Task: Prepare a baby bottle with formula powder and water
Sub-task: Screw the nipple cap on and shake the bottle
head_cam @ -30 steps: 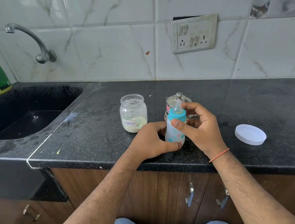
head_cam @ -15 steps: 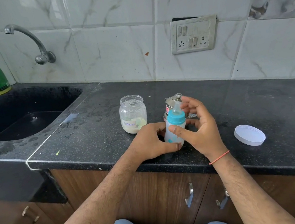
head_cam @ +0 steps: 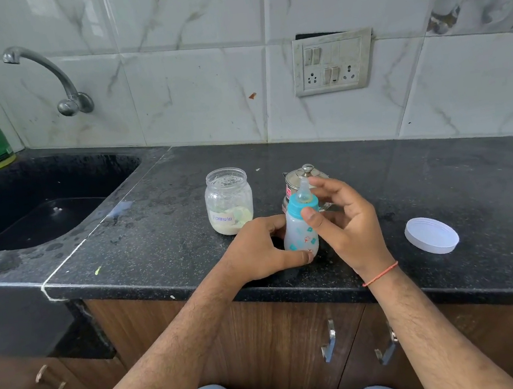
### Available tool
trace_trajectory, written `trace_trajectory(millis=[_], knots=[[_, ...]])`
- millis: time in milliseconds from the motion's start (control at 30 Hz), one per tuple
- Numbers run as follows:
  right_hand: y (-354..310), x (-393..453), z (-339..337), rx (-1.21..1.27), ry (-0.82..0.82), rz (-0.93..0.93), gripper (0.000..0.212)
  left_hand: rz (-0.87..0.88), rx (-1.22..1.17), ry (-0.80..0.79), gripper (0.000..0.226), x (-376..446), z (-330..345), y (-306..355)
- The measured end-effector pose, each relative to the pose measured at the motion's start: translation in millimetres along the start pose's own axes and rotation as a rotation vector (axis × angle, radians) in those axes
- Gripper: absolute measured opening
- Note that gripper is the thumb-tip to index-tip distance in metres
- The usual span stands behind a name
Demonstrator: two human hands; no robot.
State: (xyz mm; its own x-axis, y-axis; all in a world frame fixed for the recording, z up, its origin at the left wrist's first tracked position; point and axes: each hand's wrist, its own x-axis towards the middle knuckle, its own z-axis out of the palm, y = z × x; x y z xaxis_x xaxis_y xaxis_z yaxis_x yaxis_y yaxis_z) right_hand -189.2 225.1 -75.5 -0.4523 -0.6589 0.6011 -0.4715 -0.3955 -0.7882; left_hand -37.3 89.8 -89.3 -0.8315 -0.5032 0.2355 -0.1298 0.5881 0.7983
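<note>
Since a second ago the baby bottle (head_cam: 300, 235) has hardly shifted on the black table (head_cam: 440, 178), just in front of the formula jar (head_cam: 228, 200); the teal collar (head_cam: 302, 208) is probably being screwed. Its base is gripped by the left hand (head_cam: 260, 250). The collar is pinched by the right hand (head_cam: 345, 220), fingers half spread.

Marble-tiled wall (head_cam: 197, 88) behind black stone counter (head_cam: 440, 178).
</note>
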Motion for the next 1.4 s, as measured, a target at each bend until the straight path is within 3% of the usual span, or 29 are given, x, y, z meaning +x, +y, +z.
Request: trace_trajectory(millis=[233,467,633,867,967,1067,1200,1267,1400], knots=[[-1,1,2,0.146,-0.253,0.117,0.047,0.071,0.029,-0.108,0.041,-4,-2,4],[-2,-1,4,-0.094,-0.006,0.041,0.042,0.129,0.147,-0.013,0.05,-5,4,6],[-2,2,1,0.097,-0.244,0.094,0.042,0.132,0.118,-0.067,0.038,-6,3,7],[-7,-4,8,-0.152,0.01,0.019,0.031,0.149,0.138,-0.1,0.023,-1,4,2],[-5,-1,4,0.036,-0.147,0.089,0.038,0.158,0.093,-0.141,0.039,0,2,-1],[-6,0,1,0.114,-0.218,0.132,0.039,0.156,0.076,-0.158,0.039,1,3,-2],[-6,-6,7,-0.112,-0.015,0.051,0.034,0.165,0.101,-0.136,0.021,3,5,-6],[-6,-6,8,-0.157,0.049,0.031,0.032,0.175,0.129,-0.125,0.025,3,6,-6],[-5,-1,3,0.104,-0.177,0.139,0.04,0.169,0.074,-0.143,0.023,3,5,-6]])
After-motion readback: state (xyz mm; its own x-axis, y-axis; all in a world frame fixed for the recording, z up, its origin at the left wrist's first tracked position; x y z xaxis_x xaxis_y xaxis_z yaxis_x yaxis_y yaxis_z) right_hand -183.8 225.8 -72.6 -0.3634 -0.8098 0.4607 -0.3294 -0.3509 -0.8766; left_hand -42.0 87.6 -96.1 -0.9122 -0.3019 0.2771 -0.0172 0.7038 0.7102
